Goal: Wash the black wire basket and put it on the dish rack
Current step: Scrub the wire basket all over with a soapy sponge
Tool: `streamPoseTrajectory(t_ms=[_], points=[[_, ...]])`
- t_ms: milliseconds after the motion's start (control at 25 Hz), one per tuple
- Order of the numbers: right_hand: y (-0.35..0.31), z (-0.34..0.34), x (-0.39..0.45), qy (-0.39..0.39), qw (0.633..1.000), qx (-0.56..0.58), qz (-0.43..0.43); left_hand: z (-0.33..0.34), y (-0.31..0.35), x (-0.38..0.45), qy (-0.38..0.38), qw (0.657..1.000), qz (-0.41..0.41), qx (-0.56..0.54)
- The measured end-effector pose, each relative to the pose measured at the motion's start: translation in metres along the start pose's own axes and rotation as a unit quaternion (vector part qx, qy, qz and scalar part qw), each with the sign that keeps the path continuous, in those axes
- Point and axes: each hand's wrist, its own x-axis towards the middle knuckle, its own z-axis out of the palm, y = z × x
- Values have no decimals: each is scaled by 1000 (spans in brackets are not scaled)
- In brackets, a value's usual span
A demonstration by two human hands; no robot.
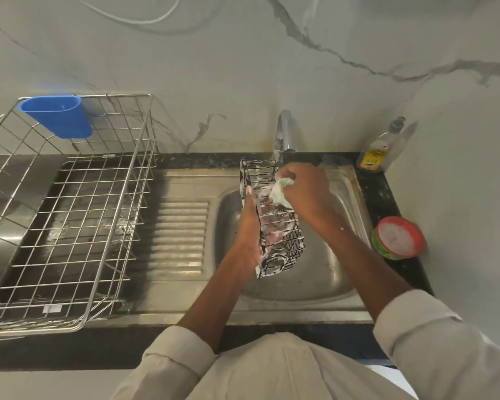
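Note:
The black wire basket [283,241] is long and narrow, covered in white suds, and held tilted above the steel sink [341,272]. My left hand [250,226] grips its left long side from below. My right hand [303,192] is closed on a pale green scrub cloth [280,193] pressed against the inside of the basket near its far end. The steel dish rack [70,226] stands on the drainboard at the left, with no dishes in it.
A chrome tap [285,134] rises behind the basket. A blue plastic cup [58,115] hangs on the rack's back edge. A dish soap bottle [380,148] and a round red-rimmed tub of soap paste [399,238] sit right of the sink. The ribbed drainboard [179,235] lies between rack and sink.

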Motion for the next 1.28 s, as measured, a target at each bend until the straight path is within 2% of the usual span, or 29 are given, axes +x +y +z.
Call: streamPoseTrajectory(t_ms=[160, 280, 360, 480, 600, 680, 720, 760, 840, 880, 960, 1000, 1080, 1280], points=[[0, 15, -35, 29, 995, 78, -58, -10, 8, 14, 23, 999, 3, -43], [16, 20, -77, 80, 980, 61, -173, -19, 7, 26, 48, 996, -24, -69], [28, 16, -88, 97, 972, 56, -205, -18, 2, 26, 39, 996, -24, -73], [31, 0, -100, 74, 983, 96, -136, -19, -2, 31, 35, 995, -21, -91], [28, -10, -96, -57, 987, 142, -52, -19, -7, 41, 30, 991, -16, -133], [24, -13, -87, -151, 969, 198, 2, -17, -10, 48, 28, 989, -16, -142], [22, -13, -83, -171, 958, 227, 32, -18, -11, 52, 31, 990, -18, -136], [18, -12, -80, -160, 953, 249, 60, -17, -12, 52, 41, 991, -23, -125], [14, -8, -79, -62, 974, 209, 61, -14, -8, 43, 73, 991, -36, -107], [12, -7, -78, -3, 987, 160, 33, -13, -3, 37, 84, 990, -36, -111], [9, -10, -77, 98, 988, 104, -55, -12, 3, 28, 104, 985, -35, -135], [9, -11, -77, 112, 984, 107, -91, -15, 3, 28, 108, 984, -30, -138], [14, -5, -80, 94, 983, 114, -112, -18, 4, 26, 103, 983, -25, -149], [44, 13, -104, 45, 996, 69, -29, -18, -1, 26, 105, 979, -57, -163]])
